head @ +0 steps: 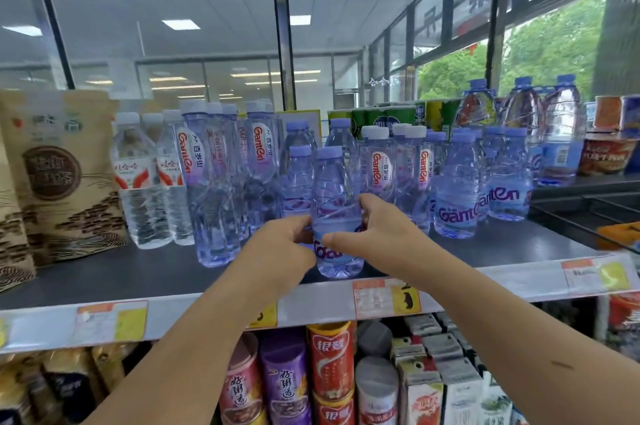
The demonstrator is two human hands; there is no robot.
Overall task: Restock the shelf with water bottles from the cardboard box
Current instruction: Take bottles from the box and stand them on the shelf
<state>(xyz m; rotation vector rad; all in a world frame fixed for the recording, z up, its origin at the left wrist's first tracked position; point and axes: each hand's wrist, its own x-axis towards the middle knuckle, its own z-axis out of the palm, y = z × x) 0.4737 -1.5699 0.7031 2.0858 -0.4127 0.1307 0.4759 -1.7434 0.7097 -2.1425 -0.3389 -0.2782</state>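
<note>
A small water bottle with a light blue cap is held by both hands. It is stood upright on the dark shelf, close to the front edge and near the middle of it. Its bottom is seen touching the shelf.

The left hand is wrapped round the lower left side of the bottle, with the fingers curled on it. The right hand is wrapped round the lower right side. Its thumb is laid across the front label and its fingers are curled round the side.

More small blue-capped bottles are lined up just behind the held one. Tall bottles with white caps are stood to the left of it, nearer the back. Clear bottles with red labels are placed further left, and brown paper bags are stood at the left end of the shelf. Another group of small bottles is packed together to the right. Big water jugs are seen toward the back right corner, with red noodle bowls beside them.

Price tags are stuck along the front edge of the shelf. Tall cans and drink cartons are kept on the shelf below.
</note>
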